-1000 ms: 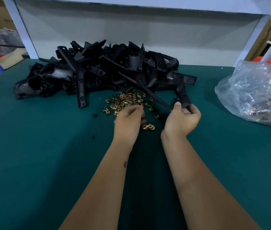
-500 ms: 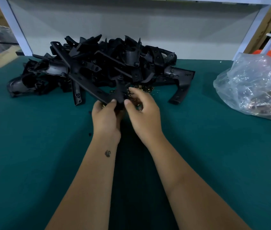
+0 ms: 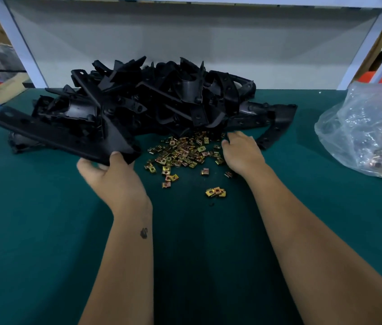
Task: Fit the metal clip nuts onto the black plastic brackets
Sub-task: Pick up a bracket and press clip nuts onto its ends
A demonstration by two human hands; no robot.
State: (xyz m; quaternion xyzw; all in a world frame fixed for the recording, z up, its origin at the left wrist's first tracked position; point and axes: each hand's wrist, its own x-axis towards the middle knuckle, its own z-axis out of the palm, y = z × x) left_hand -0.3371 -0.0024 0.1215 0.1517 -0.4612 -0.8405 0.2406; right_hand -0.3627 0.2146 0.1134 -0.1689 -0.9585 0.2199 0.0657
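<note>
Here, a long black plastic bracket [image 3: 61,134] was held at its near end by the left hand [image 3: 112,177], the thumb laid over the top edge and the fingers tucked beneath it. The bracket was raised off the green tabletop [image 3: 44,231] and stretched away to the left, just in front of the pile of black brackets [image 3: 162,102], with several holes seen along its flat face.

The pile of black brackets was heaped at the far side of the tabletop, against a grey back panel [image 3: 185,38]. Just in front of the pile, a scatter of brass-coloured clip nuts [image 3: 183,151] was spread on the tabletop, between the two hands. A few stray clip nuts were seen nearer than the main scatter, and a small cluster of nuts [image 3: 215,192] was set apart from it on the near side.

The right hand [image 3: 241,151] was laid palm down at the right edge of the scatter, its fingers loosely spread and reaching toward the pile; whether a nut was pinched beneath them could not be told.

To the right of the pile, well apart from it, a clear plastic bag [image 3: 368,127] was seen resting on the tabletop, with what appeared to be more small metal parts inside it.
</note>
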